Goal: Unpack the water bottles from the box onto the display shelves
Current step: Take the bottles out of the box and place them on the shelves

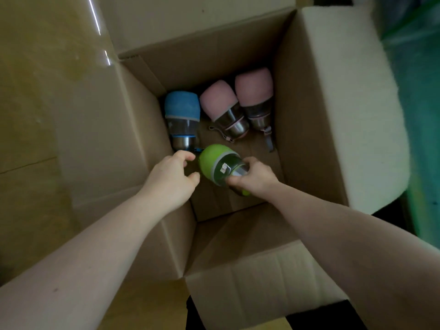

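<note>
Four bottles lie in the box (309,115): one blue (182,120), two pink, one green bottle (217,169) gripped by the right hand (256,176) (cap hidden). The left hand (172,177) hovers, loosely curled, empty.

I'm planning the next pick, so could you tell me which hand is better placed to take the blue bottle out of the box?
Left. The left hand hovers empty, fingers curled, just below the blue bottle. The right hand already grips the green bottle and sits farther away.
</note>
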